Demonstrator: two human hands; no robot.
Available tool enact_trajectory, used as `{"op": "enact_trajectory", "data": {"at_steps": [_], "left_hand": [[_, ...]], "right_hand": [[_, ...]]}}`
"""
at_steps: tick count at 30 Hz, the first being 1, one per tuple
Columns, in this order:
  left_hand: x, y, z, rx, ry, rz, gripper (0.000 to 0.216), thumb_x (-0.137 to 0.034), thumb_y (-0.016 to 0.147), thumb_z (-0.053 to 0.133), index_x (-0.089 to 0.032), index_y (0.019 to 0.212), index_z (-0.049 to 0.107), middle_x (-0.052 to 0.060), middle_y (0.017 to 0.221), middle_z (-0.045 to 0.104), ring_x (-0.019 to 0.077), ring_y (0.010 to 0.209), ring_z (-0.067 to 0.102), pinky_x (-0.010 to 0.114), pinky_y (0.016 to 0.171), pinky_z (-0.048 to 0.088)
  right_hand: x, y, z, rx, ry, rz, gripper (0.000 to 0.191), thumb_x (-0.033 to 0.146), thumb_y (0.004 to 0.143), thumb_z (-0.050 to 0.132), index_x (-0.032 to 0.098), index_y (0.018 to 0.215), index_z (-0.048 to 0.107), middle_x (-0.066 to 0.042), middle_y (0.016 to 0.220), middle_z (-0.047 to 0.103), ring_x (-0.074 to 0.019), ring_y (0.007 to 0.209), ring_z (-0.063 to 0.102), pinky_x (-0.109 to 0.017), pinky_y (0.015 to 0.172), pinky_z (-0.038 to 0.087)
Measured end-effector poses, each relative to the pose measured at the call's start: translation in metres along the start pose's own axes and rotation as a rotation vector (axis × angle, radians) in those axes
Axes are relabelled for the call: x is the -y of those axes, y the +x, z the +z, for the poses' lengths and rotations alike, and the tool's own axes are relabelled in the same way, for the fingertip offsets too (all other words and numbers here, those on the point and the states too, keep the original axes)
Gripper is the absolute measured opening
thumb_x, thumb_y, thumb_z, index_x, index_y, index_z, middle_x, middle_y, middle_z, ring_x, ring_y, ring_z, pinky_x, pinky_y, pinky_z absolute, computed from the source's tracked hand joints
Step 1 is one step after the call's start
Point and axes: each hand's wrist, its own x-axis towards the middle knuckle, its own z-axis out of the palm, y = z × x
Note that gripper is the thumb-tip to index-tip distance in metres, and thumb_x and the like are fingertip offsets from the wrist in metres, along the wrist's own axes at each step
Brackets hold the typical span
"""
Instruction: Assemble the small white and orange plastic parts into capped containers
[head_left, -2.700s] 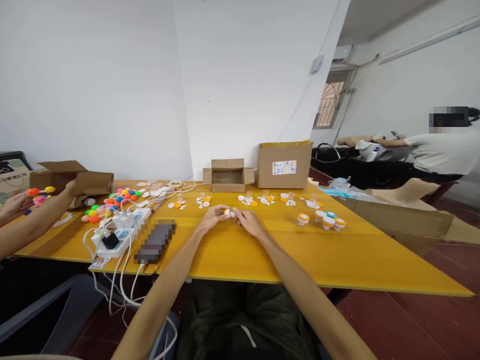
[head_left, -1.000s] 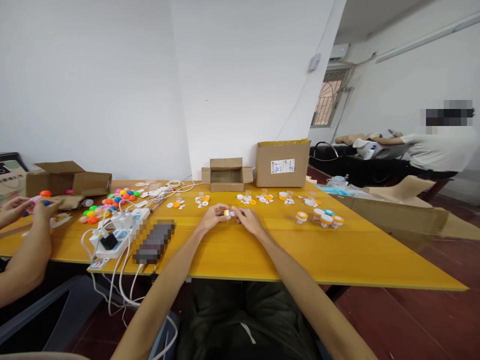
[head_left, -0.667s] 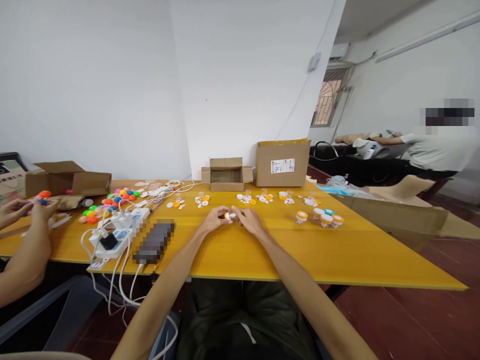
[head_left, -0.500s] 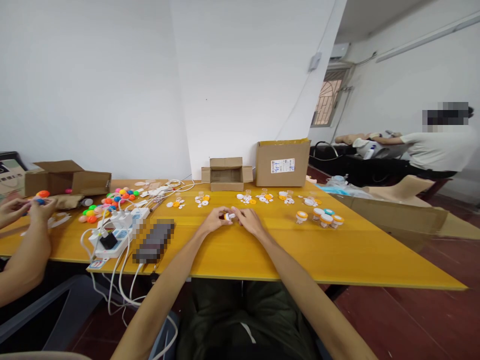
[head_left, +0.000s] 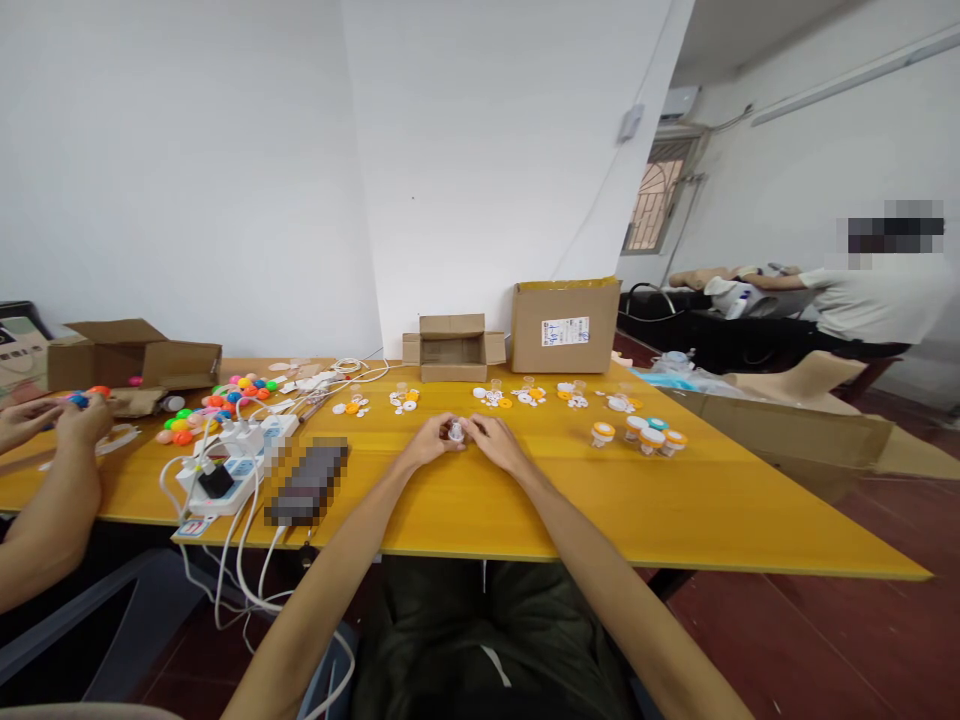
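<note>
My left hand (head_left: 430,442) is closed around a small plastic jar (head_left: 456,433), white and see-through on the side that faces me. My right hand (head_left: 491,440) has its fingertips against the jar's right side; the fingers hide part of it. Both hands are just above the yellow table (head_left: 480,510). Beyond them lie small groups of white and orange round plastic parts (head_left: 504,401) with clear cups (head_left: 529,383). To the right stand several closed jars with orange or teal lids (head_left: 654,437), and one orange-lidded jar (head_left: 602,433) apart from them.
Cardboard boxes (head_left: 566,340) (head_left: 453,355) stand at the back. On the left are a power strip (head_left: 244,465) with cables, a dark phone (head_left: 307,482), and colourful balls (head_left: 225,403). A co-worker's hands (head_left: 82,418) hold balls at far left. Another person (head_left: 877,290) sits at far right.
The jar has turned between my hands: its orange and white lid showed before, its clear-white side faces me now. My hands have hardly shifted. The co-worker's hands at left moved slightly.
</note>
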Motion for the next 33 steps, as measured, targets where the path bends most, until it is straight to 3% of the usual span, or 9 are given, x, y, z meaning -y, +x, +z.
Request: {"op": "enact_trajectory", "data": {"at_steps": [5,11,17,25,33], "left_hand": [[0.0,0.002,-0.001,-0.041,-0.003,-0.001,0.042,-0.019,0.056,0.081,-0.018,0.096,0.066,0.0,0.087,0.069,0.0163,0.08,0.063,0.03,0.078,0.051],[-0.008,0.002,-0.001,-0.131,-0.067,0.06,0.051,-0.022,0.061,0.081,-0.021,0.108,0.062,0.003,0.099,0.07,0.0187,0.093,0.065,0.03,0.085,0.048],[-0.015,-0.001,0.002,-0.175,-0.118,0.128,0.044,-0.028,0.062,0.083,-0.021,0.101,0.062,0.004,0.101,0.072,0.0191,0.096,0.065,0.032,0.09,0.048],[-0.014,0.0,0.004,-0.132,-0.061,0.125,0.037,-0.03,0.066,0.08,-0.019,0.099,0.068,0.006,0.103,0.071,0.0209,0.099,0.065,0.033,0.092,0.049],[-0.01,-0.001,0.003,-0.181,0.071,0.13,0.032,-0.026,0.069,0.076,-0.021,0.1,0.07,0.004,0.101,0.072,0.0208,0.096,0.065,0.032,0.087,0.051]], "right_hand": [[-0.004,0.003,0.0,-0.014,0.129,0.044,0.035,0.05,0.086,0.051,0.022,0.066,0.056,0.002,0.062,0.061,-0.015,0.059,0.057,-0.027,0.06,0.042],[-0.008,0.007,0.003,0.076,0.584,0.239,0.028,0.048,0.076,0.069,0.02,0.076,0.063,-0.001,0.067,0.068,-0.0155,0.061,0.065,-0.027,0.057,0.053],[-0.007,0.006,0.011,0.057,0.97,0.348,0.024,0.032,0.067,0.083,0.021,0.081,0.067,-0.004,0.081,0.074,-0.0182,0.076,0.072,-0.034,0.074,0.063],[-0.012,0.009,0.007,-0.012,1.0,0.366,0.021,0.028,0.066,0.084,0.021,0.077,0.068,-0.004,0.086,0.073,-0.0178,0.081,0.071,-0.037,0.085,0.061],[-0.009,0.007,0.004,-0.016,0.927,0.348,0.028,0.034,0.059,0.087,0.021,0.077,0.069,-0.003,0.084,0.074,-0.0191,0.079,0.071,-0.037,0.079,0.061]]}}
